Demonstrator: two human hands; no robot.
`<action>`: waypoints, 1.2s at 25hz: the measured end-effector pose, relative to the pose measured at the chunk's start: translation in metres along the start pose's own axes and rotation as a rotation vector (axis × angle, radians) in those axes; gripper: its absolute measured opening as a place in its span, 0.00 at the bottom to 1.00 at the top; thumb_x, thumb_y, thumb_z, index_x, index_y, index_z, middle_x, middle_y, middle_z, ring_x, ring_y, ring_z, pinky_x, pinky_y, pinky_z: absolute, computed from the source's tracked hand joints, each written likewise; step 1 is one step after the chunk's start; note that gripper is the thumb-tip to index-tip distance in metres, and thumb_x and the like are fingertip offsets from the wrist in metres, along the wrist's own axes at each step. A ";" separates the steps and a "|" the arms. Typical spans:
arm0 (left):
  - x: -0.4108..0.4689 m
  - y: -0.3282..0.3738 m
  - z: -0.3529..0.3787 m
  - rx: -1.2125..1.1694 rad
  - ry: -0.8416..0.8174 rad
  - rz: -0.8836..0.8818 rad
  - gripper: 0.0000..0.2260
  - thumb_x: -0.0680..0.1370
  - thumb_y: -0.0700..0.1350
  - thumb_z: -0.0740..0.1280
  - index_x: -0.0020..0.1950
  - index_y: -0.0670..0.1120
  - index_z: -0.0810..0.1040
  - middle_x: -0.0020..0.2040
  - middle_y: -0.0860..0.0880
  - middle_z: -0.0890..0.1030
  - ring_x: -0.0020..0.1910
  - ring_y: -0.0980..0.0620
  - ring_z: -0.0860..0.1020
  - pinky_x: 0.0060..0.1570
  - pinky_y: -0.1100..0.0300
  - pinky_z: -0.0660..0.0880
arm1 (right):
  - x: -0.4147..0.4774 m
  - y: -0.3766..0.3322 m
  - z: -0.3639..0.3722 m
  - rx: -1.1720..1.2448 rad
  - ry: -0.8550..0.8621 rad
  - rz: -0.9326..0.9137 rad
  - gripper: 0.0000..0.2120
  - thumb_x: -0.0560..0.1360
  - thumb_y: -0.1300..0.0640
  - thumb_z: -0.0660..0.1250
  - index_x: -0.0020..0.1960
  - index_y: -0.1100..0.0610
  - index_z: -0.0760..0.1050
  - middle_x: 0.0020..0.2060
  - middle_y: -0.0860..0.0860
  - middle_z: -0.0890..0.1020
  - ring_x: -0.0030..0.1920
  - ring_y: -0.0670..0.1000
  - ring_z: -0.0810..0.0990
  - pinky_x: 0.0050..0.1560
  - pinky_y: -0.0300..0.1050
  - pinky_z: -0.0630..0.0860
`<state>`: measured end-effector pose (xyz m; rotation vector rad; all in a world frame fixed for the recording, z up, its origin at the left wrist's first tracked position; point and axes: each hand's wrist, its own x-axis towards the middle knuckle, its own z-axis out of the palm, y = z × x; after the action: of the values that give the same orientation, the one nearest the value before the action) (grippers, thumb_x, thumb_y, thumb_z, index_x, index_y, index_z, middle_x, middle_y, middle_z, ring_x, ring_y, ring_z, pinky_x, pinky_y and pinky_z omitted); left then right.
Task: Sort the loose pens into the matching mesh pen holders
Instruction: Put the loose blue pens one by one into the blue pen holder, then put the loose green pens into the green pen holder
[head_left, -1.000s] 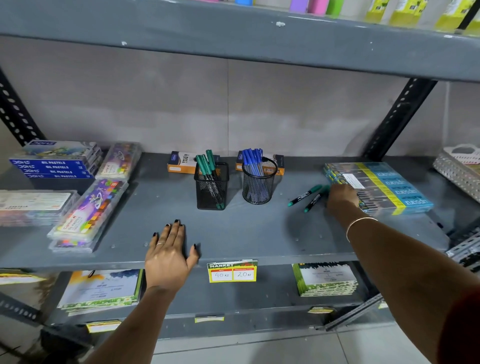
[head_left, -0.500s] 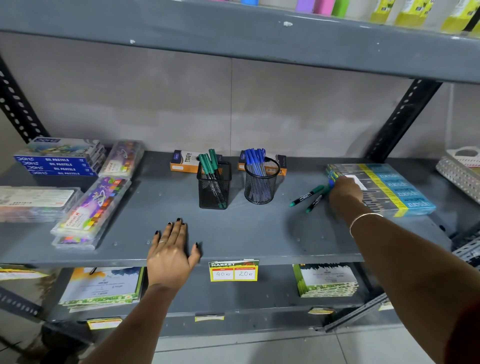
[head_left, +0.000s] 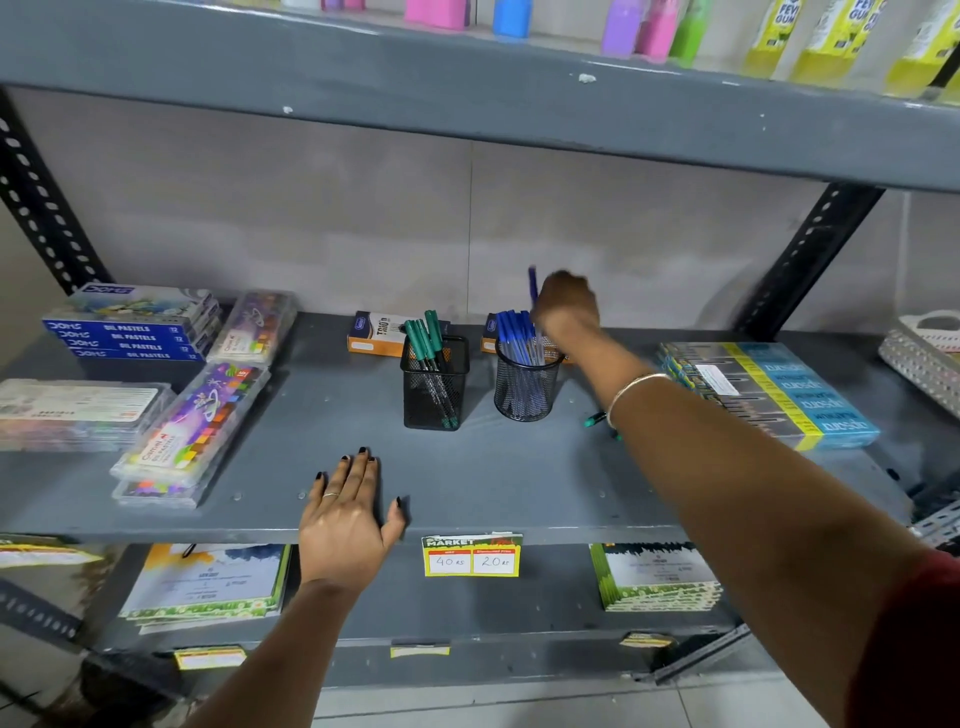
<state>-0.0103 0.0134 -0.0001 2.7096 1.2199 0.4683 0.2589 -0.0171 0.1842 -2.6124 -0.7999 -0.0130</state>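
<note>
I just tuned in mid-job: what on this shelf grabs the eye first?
The right hand, blurred, holds a blue pen upright above the round mesh holder of blue pens at mid-shelf. Left of it stands a square mesh holder of green pens. The left hand lies flat on the shelf's front edge, and green pens peek out beneath the right forearm.

Right hand (head_left: 566, 312) over round holder (head_left: 525, 387), blurred, seemingly pinching blue pen (head_left: 533, 285), left hand (head_left: 350, 519) flat on shelf (head_left: 519, 478)

Oil pastel boxes (head_left: 130, 332) sit far left on the grey shelf (head_left: 519, 483), price tag (head_left: 471, 556) below
</note>
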 end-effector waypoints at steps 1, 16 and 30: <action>0.000 0.000 0.000 -0.001 0.004 0.001 0.30 0.74 0.58 0.52 0.61 0.37 0.76 0.61 0.41 0.76 0.61 0.42 0.74 0.63 0.48 0.62 | -0.003 0.003 0.010 -0.042 -0.065 0.005 0.13 0.74 0.66 0.67 0.59 0.67 0.75 0.57 0.63 0.81 0.57 0.61 0.81 0.55 0.48 0.78; 0.000 0.001 0.000 -0.007 0.031 0.012 0.29 0.72 0.56 0.53 0.59 0.36 0.77 0.59 0.39 0.78 0.58 0.41 0.76 0.61 0.50 0.59 | -0.016 0.114 0.011 0.031 0.109 0.333 0.15 0.76 0.70 0.60 0.62 0.70 0.72 0.62 0.66 0.77 0.64 0.64 0.76 0.61 0.54 0.74; 0.000 0.001 0.000 0.029 0.003 0.002 0.29 0.73 0.57 0.53 0.59 0.37 0.77 0.60 0.40 0.78 0.59 0.42 0.76 0.62 0.51 0.58 | -0.021 0.126 0.012 0.203 0.157 0.514 0.15 0.76 0.65 0.63 0.61 0.69 0.73 0.61 0.65 0.78 0.63 0.63 0.77 0.61 0.53 0.74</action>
<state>-0.0103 0.0128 0.0004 2.7354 1.2338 0.4589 0.3078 -0.1182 0.1228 -2.5065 -0.0589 0.0085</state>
